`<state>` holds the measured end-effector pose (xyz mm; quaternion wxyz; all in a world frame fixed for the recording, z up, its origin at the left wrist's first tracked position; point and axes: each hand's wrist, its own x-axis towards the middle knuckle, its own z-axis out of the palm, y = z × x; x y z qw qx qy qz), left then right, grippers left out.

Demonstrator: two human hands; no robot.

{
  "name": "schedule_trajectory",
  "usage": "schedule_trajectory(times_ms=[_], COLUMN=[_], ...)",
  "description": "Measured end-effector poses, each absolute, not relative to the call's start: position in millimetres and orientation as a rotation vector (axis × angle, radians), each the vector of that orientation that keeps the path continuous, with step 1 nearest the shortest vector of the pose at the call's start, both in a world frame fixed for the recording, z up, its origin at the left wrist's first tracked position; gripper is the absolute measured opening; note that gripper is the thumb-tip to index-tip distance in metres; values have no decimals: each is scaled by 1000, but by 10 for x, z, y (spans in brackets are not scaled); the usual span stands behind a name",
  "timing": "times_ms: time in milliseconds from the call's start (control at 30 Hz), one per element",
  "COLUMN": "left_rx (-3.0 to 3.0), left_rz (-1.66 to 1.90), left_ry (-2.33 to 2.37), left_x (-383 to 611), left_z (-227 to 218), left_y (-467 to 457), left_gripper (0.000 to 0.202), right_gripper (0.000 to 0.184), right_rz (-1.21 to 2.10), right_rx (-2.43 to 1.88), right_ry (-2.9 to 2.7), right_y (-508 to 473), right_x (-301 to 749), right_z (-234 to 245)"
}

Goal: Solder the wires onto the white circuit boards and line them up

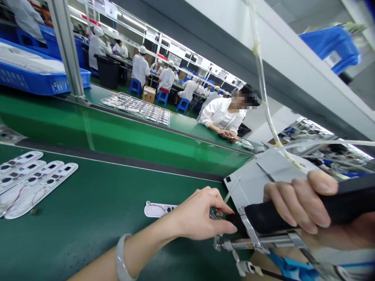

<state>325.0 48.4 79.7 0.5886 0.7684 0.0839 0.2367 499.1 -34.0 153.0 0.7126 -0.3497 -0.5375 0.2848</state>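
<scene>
My right hand (301,199) is wrapped round the thick black handle of a hand tool (260,216), which has a metal clamp and a rod along its side. My left hand (202,214), with a pale bangle on its wrist, pinches the dark front end of this tool between thumb and fingers. Small metal fittings show around those fingertips; the exact point of contact is partly hidden. Behind my left wrist, a white oblong panel (155,210) with dark windows and a thin wire lies on the green bench, partly covered by the hand.
Several similar white panels (52,179) with wires lie at the left. A green divider (131,144) crosses the bench, with trays of parts (137,107) beyond. A white box (249,179) stands behind the tool; a translucent hose (263,89) hangs above. A co-worker (225,113) leans opposite.
</scene>
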Motion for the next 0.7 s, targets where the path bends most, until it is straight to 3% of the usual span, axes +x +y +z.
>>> schedule_trajectory(times_ms=[700], left_rx=[1833], left_rz=[701], left_ry=[294], left_x=[3327], left_z=[720], left_y=[380], left_gripper=[23], right_gripper=[44], right_rz=[642], right_rx=[-730], right_ry=[-1185], right_y=[-345], right_x=[5155], right_z=[1461])
